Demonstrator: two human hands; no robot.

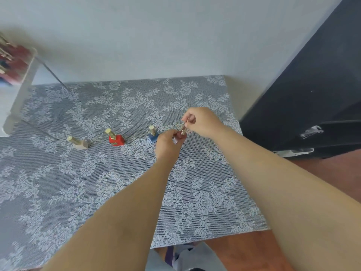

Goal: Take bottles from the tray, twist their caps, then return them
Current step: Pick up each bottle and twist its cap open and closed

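A table [58, 192] under a grey cloth with a white lace flower pattern fills most of the view, with a pale wall behind it and a dark cabinet [312, 85] standing at its right edge. At the far left, a clear tray [21, 83] stands tilted and blurred, with red and dark bottles packed inside it. Both bare forearms reach in from the near side and meet right of centre on the cloth. The left hand [166, 142] has its fingers curled round the body of a small reddish bottle [178, 136], holding it just above or on the cloth; which, I cannot tell. The right hand [201, 120] pinches that bottle's gold cap [184, 129] between thumb and fingertips from above. Three more small bottles stand on the cloth in a row to the left, each with a gold cap: a blue bottle [153, 136] just beside the left hand, a red bottle [116, 140] farther left, and a beige bottle [81, 144] farthest left, near the tray's foot.
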